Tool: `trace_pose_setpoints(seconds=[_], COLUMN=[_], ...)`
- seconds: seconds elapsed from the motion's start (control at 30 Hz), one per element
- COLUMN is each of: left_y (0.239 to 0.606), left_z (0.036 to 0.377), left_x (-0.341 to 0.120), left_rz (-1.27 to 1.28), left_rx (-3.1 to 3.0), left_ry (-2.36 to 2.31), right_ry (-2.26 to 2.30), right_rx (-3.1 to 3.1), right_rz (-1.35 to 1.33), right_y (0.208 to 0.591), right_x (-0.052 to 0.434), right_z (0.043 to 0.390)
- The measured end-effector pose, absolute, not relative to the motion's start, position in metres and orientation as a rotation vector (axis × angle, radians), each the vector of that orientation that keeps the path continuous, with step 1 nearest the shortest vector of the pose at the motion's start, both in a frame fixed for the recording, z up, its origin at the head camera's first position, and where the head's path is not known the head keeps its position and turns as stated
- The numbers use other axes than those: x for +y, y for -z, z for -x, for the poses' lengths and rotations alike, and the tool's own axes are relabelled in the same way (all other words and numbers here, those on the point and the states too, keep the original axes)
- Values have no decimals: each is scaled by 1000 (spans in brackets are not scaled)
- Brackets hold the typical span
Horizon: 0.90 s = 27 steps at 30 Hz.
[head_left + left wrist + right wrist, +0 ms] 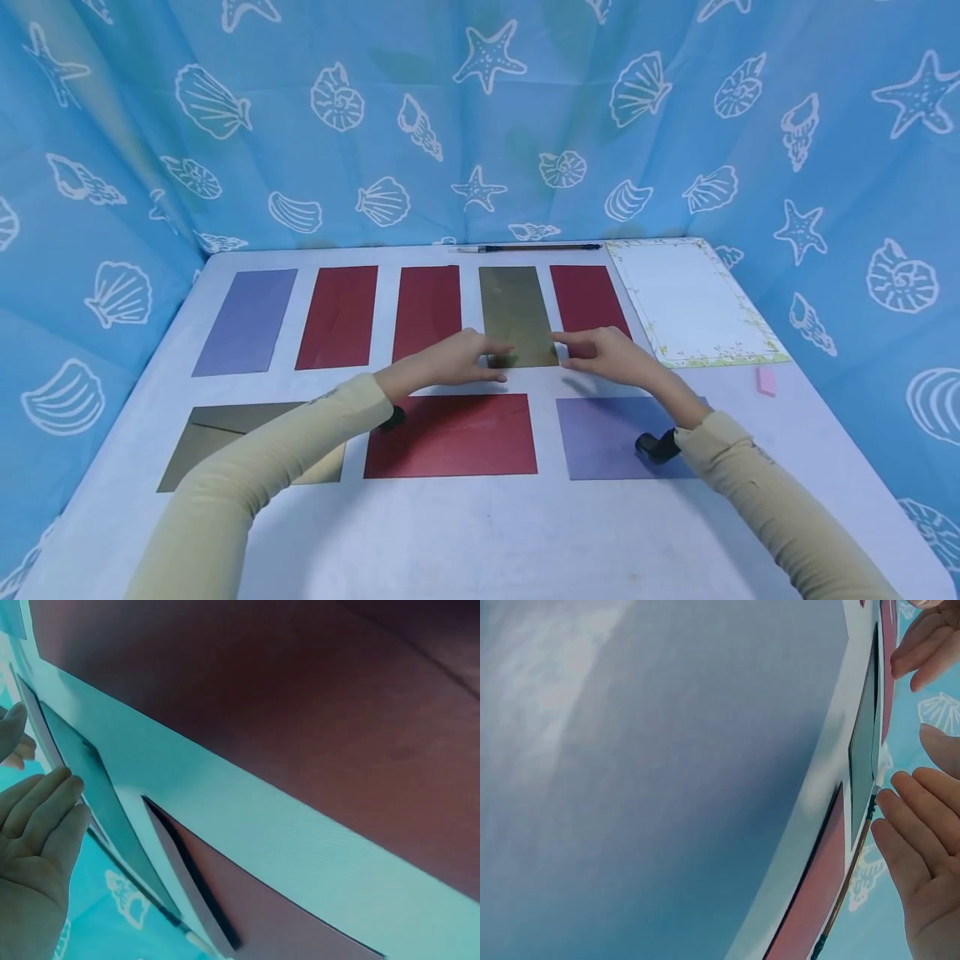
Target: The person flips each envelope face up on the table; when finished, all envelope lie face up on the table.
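A: Both hands at the far row. Left hand [450, 360] and right hand [606, 350] sit at the near corners of the gold envelope [517, 317], fingers straight and loose, nothing curled round it. Whether the fingertips press the paper or hang just above it, I cannot tell from here.

B: Where does it lie?

A: Flat on the white table [480, 525], fourth in the far row, between a red envelope [427, 310] and another red envelope [587, 300]. Near row below the wrists: big red envelope [450, 435], purple envelope [611, 437].

B: Risks?

A: My guess: thin, slick paper lying flat, so fingertips may skid it instead of lifting an edge, and it could slide into a red neighbour, both just beside it. Sleeves hang low over the near row; a forearm dragging could shift those. The decorated sheet [693, 304] to the right lies close to that hand too.
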<state>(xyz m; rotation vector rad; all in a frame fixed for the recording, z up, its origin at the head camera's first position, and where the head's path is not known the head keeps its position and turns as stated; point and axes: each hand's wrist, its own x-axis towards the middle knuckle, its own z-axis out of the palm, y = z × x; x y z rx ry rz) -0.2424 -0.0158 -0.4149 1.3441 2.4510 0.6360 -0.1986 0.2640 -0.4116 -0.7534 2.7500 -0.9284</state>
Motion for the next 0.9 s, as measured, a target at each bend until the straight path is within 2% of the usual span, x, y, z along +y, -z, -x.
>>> trace_pose_setpoints(seconds=[0.9], left_y=[409], left_z=[240], left_x=[52], left_rz=[-1533], left_rx=[2439], left_ry=[-564], right_ry=[970], right_rx=[2837], right_rz=[507], right_y=[413], right_x=[338], right_z=[181])
